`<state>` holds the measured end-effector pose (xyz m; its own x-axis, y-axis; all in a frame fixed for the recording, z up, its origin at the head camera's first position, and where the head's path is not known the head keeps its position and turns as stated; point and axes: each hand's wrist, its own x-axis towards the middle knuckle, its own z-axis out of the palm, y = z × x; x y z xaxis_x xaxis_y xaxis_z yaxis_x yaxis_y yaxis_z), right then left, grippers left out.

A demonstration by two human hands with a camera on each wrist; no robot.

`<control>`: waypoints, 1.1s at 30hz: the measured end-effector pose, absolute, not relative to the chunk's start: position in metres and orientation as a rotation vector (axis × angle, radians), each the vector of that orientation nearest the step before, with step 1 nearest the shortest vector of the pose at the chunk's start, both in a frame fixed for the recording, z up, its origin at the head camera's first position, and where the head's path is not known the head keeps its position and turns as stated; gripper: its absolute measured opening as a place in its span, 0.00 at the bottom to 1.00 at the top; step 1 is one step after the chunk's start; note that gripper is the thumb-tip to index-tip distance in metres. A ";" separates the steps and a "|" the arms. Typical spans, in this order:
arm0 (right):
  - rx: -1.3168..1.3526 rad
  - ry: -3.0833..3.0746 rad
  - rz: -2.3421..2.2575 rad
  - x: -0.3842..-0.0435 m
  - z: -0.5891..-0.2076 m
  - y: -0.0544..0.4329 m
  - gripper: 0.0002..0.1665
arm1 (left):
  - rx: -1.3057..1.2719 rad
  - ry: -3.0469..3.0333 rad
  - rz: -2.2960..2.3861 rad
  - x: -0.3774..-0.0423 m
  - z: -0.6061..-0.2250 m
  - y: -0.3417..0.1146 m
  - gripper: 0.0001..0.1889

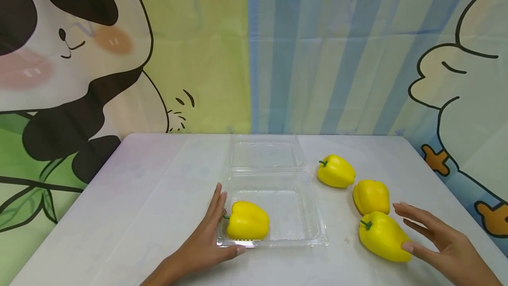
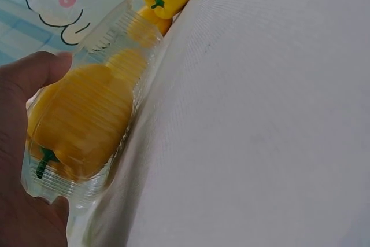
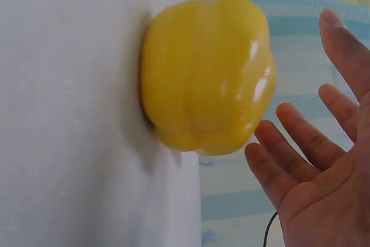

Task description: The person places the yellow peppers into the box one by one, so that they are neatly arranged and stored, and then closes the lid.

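Note:
A clear plastic clamshell box [image 1: 293, 215] lies with its lid [image 1: 266, 153] folded back. In its left front part sits a yellow bell pepper [image 1: 248, 220], stem to the left; the left wrist view shows this pepper [image 2: 87, 120] through the ribbed wall. My left hand [image 1: 204, 237] rests at the box's left front corner, fingers straight along the side and thumb along the front. My right hand [image 1: 444, 242] is beside the nearest loose pepper [image 1: 382, 237], fingers spread. In the right wrist view, that hand [image 3: 324, 172] has nothing in its palm, close to a pepper [image 3: 208, 76].
Two more yellow peppers lie right of the box: one in the middle [image 1: 371, 197], one farther back [image 1: 336, 171]. They rest on a white-covered table [image 1: 131, 197]. Behind its far edge hangs a cartoon-printed curtain [image 1: 309, 56].

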<state>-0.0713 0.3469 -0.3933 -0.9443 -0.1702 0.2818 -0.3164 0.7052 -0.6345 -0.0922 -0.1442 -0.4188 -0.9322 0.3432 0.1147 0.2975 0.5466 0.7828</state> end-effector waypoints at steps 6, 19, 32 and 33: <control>0.408 -2.741 1.123 -0.070 -0.404 0.348 0.47 | 0.568 2.723 1.364 -0.092 -0.418 -0.144 0.63; 0.282 -2.882 1.027 -0.072 -0.419 0.349 0.48 | 0.560 2.712 1.361 -0.093 -0.416 -0.144 0.63; 0.259 -2.908 0.987 -0.071 -0.415 0.345 0.44 | 0.575 2.707 1.370 -0.093 -0.416 -0.144 0.63; 0.252 -2.909 0.993 -0.071 -0.415 0.345 0.44 | 0.573 2.706 1.369 -0.092 -0.416 -0.144 0.63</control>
